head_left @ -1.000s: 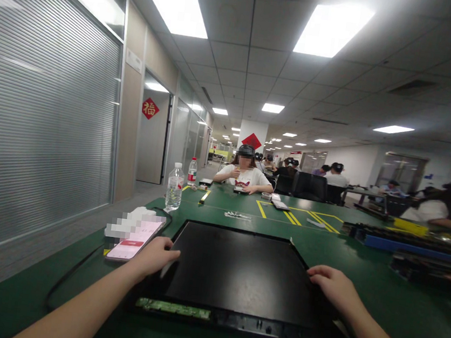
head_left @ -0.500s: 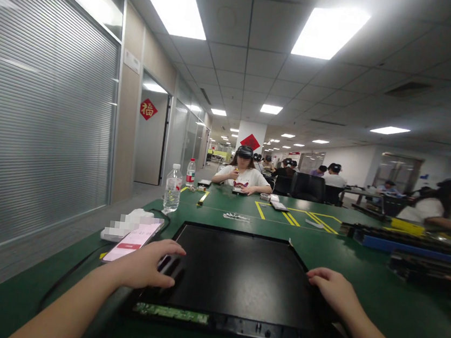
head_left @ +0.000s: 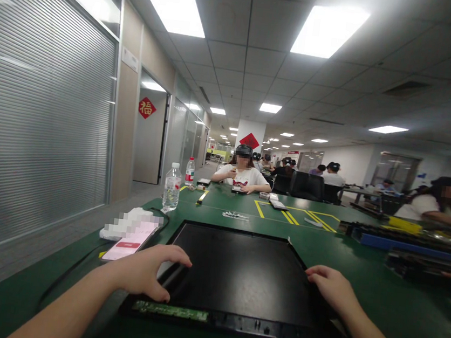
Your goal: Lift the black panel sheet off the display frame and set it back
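A flat black display panel (head_left: 243,277) lies on the green table in front of me, set in a dark frame. Along its near edge, a strip of green circuit board (head_left: 170,311) is exposed. My left hand (head_left: 148,273) is over the panel's left side, thumb and fingers spread apart. Its thumb tip is close to the near left corner, just above the circuit board strip. At the right edge of the frame, my right hand (head_left: 331,290) has its thumb and forefinger closed on the rim; its other fingers are mostly hidden.
A phone (head_left: 131,241) with a lit screen lies at left, by a dark cable. Two water bottles (head_left: 172,187) stand beyond it. Across the table sits a person (head_left: 241,176); another person (head_left: 437,201) works at right near long dark parts (head_left: 416,242). Yellow tape marks the table.
My left hand has shifted slightly right and nearer to me over the panel, its thumb now lower, by the circuit board strip. My right hand stays at the right rim.
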Demonstrator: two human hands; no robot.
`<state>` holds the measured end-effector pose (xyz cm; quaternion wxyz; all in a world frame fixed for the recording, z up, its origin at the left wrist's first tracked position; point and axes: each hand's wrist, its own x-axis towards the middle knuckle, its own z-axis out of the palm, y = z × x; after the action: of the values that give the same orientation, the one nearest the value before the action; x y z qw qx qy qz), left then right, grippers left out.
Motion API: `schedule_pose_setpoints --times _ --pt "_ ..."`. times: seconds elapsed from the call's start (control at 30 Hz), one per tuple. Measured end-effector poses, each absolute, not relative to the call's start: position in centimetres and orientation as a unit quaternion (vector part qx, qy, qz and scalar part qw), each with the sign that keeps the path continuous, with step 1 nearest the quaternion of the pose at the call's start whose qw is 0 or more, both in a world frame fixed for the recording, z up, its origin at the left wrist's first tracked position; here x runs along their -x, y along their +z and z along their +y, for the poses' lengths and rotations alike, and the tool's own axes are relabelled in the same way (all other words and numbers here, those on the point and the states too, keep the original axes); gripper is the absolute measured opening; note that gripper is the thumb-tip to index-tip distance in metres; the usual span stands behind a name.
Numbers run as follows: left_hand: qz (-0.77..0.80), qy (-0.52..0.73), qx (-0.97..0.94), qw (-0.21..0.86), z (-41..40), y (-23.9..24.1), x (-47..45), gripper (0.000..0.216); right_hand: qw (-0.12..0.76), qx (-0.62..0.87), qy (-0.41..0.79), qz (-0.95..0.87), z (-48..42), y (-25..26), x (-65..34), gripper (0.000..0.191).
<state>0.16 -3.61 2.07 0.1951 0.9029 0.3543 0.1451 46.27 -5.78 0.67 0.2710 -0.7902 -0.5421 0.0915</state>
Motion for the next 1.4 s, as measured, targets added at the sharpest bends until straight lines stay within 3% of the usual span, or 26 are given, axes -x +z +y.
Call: schedule_pose_setpoints --times 1.0,1.4 --pt "0.34 0.146 -0.907 0.202 -4.7 3.0 -0.3 0.053 0.286 0.784 0.08 -0.545 -5.8 0.3 -46.1 0.023" --pt "0.5 0.2 -0.835 0.118 -2.3 1.0 0.5 0.034 0.28 0.781 0.08 -0.553 -5.7 0.2 -46.2 0.022"
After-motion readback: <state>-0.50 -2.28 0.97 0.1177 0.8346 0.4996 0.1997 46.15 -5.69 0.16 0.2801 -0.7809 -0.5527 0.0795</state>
